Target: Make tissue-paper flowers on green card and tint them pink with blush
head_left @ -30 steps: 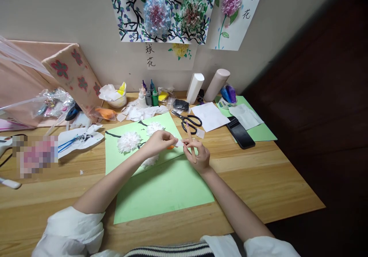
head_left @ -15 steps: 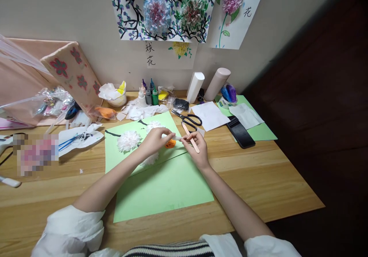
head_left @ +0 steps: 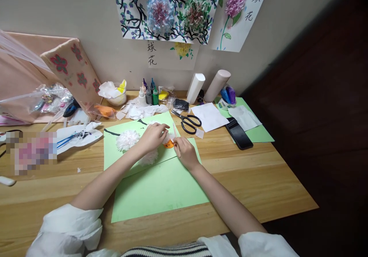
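In my right hand (head_left: 186, 152) is a flat wooden craft stick (head_left: 178, 150), gripped with its upper end pointing away from me. My left hand (head_left: 154, 137) hovers over the upper green sheet (head_left: 110, 155), fingers bent together; what they pinch is not clear. Between the hands lies a small orange piece (head_left: 168, 144) with dark marks, a bit of white (head_left: 170, 137) just above it. White fluffy pompom flowers, one of them a ruffled flower (head_left: 128, 140), sit on this sheet beside black painted branches; my left hand partly covers them. A second green sheet (head_left: 155, 191) lies underneath.
Black-handled scissors (head_left: 188, 122) lie beyond my right hand, near white paper (head_left: 209, 116) and a black phone (head_left: 240, 134). Several paint bottles (head_left: 148, 96) and a plastic tub (head_left: 116, 96) stand by the wall. Blue-handled tools (head_left: 69, 141) rest on paper at left.
My hands have moved apart slightly after meeting at a small white piece. My right hand has shifted left and turned over, bringing the craft stick close to the orange piece.
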Action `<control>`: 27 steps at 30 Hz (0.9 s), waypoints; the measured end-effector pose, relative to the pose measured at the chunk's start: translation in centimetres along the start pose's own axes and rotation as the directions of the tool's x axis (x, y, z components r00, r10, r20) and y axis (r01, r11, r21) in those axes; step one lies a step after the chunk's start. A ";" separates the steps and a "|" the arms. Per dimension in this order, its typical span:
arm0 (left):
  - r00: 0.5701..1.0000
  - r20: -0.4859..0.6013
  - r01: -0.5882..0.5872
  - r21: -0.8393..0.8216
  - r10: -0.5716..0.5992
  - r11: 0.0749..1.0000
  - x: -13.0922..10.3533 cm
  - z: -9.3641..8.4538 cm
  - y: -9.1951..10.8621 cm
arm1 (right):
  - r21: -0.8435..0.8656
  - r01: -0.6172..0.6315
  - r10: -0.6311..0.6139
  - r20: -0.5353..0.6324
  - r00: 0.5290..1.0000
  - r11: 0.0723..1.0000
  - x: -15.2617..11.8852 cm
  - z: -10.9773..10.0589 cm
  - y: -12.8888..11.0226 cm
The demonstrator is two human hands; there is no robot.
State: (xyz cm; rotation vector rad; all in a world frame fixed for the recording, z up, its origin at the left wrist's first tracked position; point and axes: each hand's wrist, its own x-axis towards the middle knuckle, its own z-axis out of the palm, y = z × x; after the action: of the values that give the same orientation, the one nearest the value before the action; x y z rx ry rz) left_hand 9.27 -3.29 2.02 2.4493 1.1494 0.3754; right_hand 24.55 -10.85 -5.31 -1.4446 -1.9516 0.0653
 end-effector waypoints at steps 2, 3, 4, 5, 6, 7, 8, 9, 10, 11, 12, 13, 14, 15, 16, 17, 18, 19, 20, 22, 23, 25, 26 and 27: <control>1.000 0.013 -0.015 -0.024 0.015 1.000 0.0 0.4 -0.3 | 0.059 -0.011 0.011 -0.001 1.000 0.998 0.0 -0.2 0.0; 1.000 0.026 -0.014 -0.039 0.015 0.999 0.1 0.6 -0.4 | 0.097 -0.014 0.015 -0.015 1.000 0.995 0.0 -0.4 0.0; 0.999 0.037 -0.010 -0.053 0.012 0.999 0.1 0.7 -0.6 | 0.138 -0.017 0.023 -0.037 0.999 0.990 -0.1 -0.7 0.1; 0.999 0.045 -0.005 -0.063 0.008 0.998 0.1 0.8 -0.7 | 0.180 -0.023 0.035 -0.065 0.997 0.983 -0.1 -1.1 0.2; 0.999 0.050 -0.001 -0.068 0.004 0.998 0.1 0.8 -0.8 | 0.222 -0.026 0.050 -0.100 0.994 0.975 -0.2 -1.6 0.2; 0.999 0.051 0.003 -0.067 0.000 0.998 0.1 0.9 -0.9 | 0.265 -0.028 0.066 -0.138 0.988 0.964 -0.4 -2.0 0.3; 0.999 0.049 0.005 -0.063 -0.002 0.998 0.1 0.9 -1.0 | 0.306 -0.024 0.081 -0.176 0.981 0.952 -0.5 -2.5 0.3; 0.999 0.045 0.003 -0.056 -0.001 0.998 0.1 1.0 -1.0 | 0.345 -0.016 0.093 -0.209 0.973 0.938 -0.7 -2.9 0.4; 0.999 0.041 0.000 -0.047 0.002 0.999 0.1 1.0 -1.1 | 0.382 -0.002 0.098 -0.232 0.968 0.924 -0.8 -3.2 0.4; 0.999 0.036 -0.004 -0.034 0.005 0.999 0.1 1.0 -1.1 | 0.413 0.013 0.094 -0.239 0.967 0.911 -1.0 -3.4 0.3; 0.999 0.032 -0.008 -0.019 0.009 1.000 0.1 1.1 -1.1 | 0.435 0.028 0.081 -0.231 0.970 0.900 -1.1 -3.5 0.3; 0.999 0.031 -0.014 -0.003 0.014 1.000 0.2 1.1 -1.1 | 0.447 0.040 0.061 -0.210 0.976 0.894 -1.1 -3.5 0.2; 0.999 0.033 -0.021 0.010 0.020 1.000 0.2 1.2 -1.1 | 0.451 0.052 0.037 -0.186 0.982 0.891 -1.1 -3.4 0.2; 0.999 0.037 -0.028 0.020 0.027 0.999 0.2 1.2 -1.0 | 0.448 0.064 0.013 -0.167 0.986 0.892 -1.1 -3.3 0.2; 0.999 0.041 -0.035 0.026 0.034 0.999 0.2 1.2 -1.0 | 0.439 0.076 -0.008 -0.153 0.988 0.895 -1.0 -3.1 0.2; 0.998 0.044 -0.042 0.030 0.040 0.999 0.2 1.2 -1.0 | 0.426 0.085 -0.023 -0.147 0.989 0.901 -1.0 -3.0 0.2; 0.998 0.047 -0.044 0.031 0.043 0.999 0.2 1.2 -0.9 | 0.412 0.087 -0.029 -0.145 0.989 0.907 -0.9 -2.8 0.2; 0.998 0.049 -0.044 0.032 0.043 0.999 0.2 1.2 -0.9 | 0.397 0.083 -0.026 -0.146 0.989 0.914 -0.9 -2.7 0.3; 0.998 0.052 -0.041 0.034 0.040 0.999 0.2 1.2 -0.9 | 0.385 0.073 -0.016 -0.147 0.989 0.920 -0.8 -2.6 0.3; 0.998 0.058 -0.035 0.038 0.032 0.999 0.3 1.1 -0.9 | 0.371 0.049 0.008 -0.149 0.989 0.927 -0.8 -2.5 0.5; 0.998 0.060 -0.031 0.039 0.029 0.999 0.3 1.1 -0.9 | 0.369 0.039 0.017 -0.147 0.989 0.929 -0.8 -2.5 0.5; 0.998 0.060 -0.026 0.038 0.023 0.999 0.3 1.1 -1.0 | 0.373 0.026 0.025 -0.132 0.991 0.928 -0.8 -2.4 0.6; 0.998 0.059 -0.023 0.039 0.021 0.999 0.3 1.1 -1.0 | 0.375 0.020 0.028 -0.123 0.992 0.927 -0.8 -2.4 0.6; 0.998 0.057 -0.023 0.040 0.021 0.999 0.3 1.1 -1.0 | 0.377 0.012 0.034 -0.114 0.993 0.926 -0.8 -2.3 0.6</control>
State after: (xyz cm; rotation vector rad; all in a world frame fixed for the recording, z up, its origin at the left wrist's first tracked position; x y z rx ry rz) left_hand 9.22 -2.72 0.61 2.4927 1.1182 0.2895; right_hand 26.40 -12.13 -4.16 -1.1751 -1.7194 0.3352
